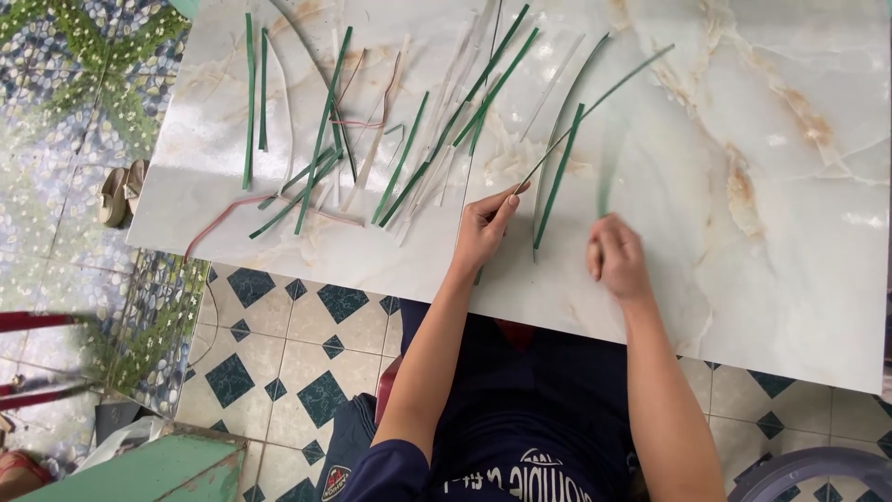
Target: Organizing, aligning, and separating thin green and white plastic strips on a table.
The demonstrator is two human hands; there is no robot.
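My left hand [483, 228] pinches the near end of a long thin green strip [595, 102] that rises over the white marble table [790, 232] toward the far right. My right hand [616, 258] holds the lower end of another green strip [608, 167], which is blurred. A short green strip [557, 177] lies flat between the two hands. To the left, several green strips [409, 153] and pale white strips [446, 88] lie spread over the table.
A reddish cord [223, 216] curls near the table's left edge. A pair of sandals [121, 191] sits on the patterned floor at the left. A green bench [139, 469] is at bottom left, a grey plastic stool rim [818, 474] at bottom right.
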